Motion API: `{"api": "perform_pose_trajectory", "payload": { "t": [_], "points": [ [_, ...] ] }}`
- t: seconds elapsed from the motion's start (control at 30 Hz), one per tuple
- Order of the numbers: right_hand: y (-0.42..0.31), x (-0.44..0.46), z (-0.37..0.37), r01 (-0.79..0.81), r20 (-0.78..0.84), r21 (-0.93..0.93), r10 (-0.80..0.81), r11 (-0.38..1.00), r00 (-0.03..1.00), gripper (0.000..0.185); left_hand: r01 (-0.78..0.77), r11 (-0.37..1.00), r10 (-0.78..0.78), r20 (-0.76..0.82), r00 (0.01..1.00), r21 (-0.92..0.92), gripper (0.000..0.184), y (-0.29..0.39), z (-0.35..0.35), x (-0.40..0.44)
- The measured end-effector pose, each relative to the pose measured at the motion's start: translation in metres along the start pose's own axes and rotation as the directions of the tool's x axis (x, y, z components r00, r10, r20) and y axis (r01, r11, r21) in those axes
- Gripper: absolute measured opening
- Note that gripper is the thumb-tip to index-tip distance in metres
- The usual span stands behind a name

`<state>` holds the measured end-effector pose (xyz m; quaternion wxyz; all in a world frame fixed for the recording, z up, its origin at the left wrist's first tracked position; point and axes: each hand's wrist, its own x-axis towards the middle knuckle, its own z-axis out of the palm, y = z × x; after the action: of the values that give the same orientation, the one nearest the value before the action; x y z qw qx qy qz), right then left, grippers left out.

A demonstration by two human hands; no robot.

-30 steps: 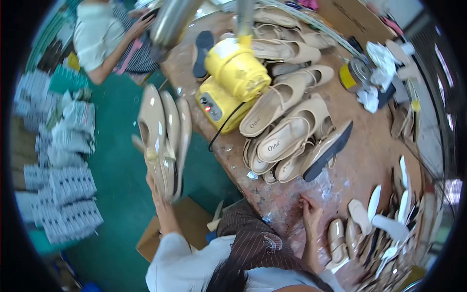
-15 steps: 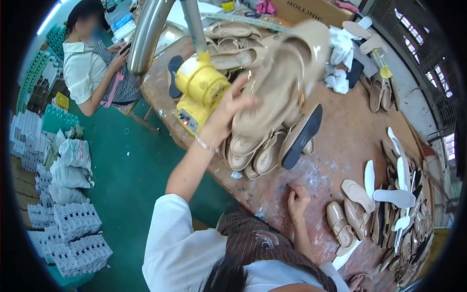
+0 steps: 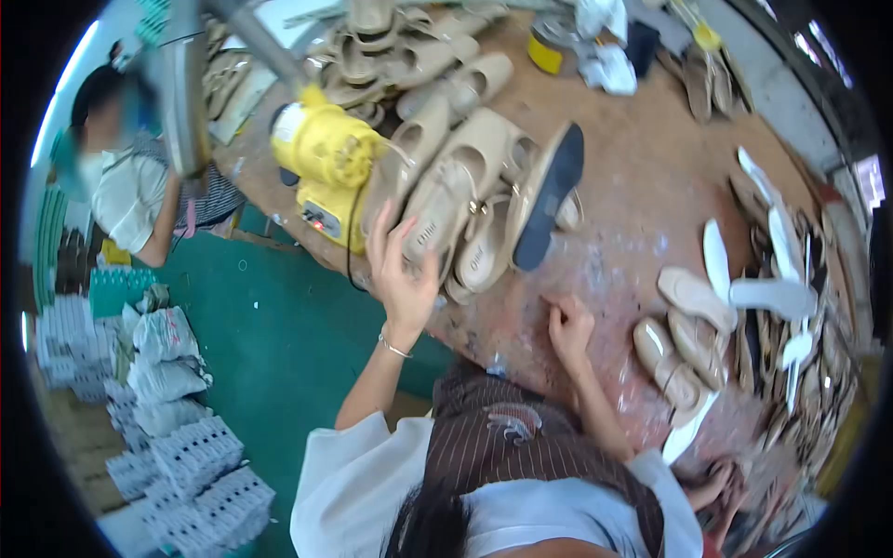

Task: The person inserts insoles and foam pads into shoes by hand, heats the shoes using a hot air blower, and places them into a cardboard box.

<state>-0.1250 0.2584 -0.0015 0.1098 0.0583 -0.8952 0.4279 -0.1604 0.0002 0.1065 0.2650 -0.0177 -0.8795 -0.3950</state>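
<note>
My left hand [image 3: 405, 279] has its fingers spread over the near left side of a pile of beige shoes, close to an insole with lettering [image 3: 430, 223]; whether it touches is unclear. My right hand [image 3: 569, 325] rests on the worktable with its fingers curled and nothing visible in them. Between the hands, a beige shoe with a dark sole [image 3: 551, 200] leans on its side against the pile. Left of the pile stands a yellow machine [image 3: 326, 149] with a black cable.
A co-worker [image 3: 130, 195] is at the upper left. Loose shoes [image 3: 665, 358], insoles [image 3: 772, 298] and more shoes cover the table's right side. A tin [image 3: 552, 46] stands at the back. Bags [image 3: 167, 335] and stacked grey parts [image 3: 200, 456] are on the left.
My left hand swung from the left over to the pile with beige shoes, let them go there and is now empty. My right hand stayed on the table. The view has shifted.
</note>
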Motion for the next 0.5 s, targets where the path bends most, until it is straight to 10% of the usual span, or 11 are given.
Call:
{"api": "perform_pose_trajectory", "payload": {
  "t": [0.13,0.33,0.5],
  "points": [
    [-0.003,0.018,-0.007,-0.537,0.275,0.402,0.462,0.742,0.843,0.023,0.104,0.978,-0.086,-0.102,0.991,0.182,0.06,-0.011,0.016,-0.079],
    [-0.046,0.06,0.009,-0.516,0.281,0.588,0.441,0.623,0.852,0.061,0.065,0.98,-0.054,-0.062,0.997,0.188,0.072,-0.043,0.066,-0.147],
    [-0.063,0.082,0.026,-0.3,-0.007,0.33,0.32,0.895,0.947,0.077,0.045,0.96,-0.029,-0.06,0.998,0.277,0.075,-0.053,0.079,-0.152]
  ]
}}
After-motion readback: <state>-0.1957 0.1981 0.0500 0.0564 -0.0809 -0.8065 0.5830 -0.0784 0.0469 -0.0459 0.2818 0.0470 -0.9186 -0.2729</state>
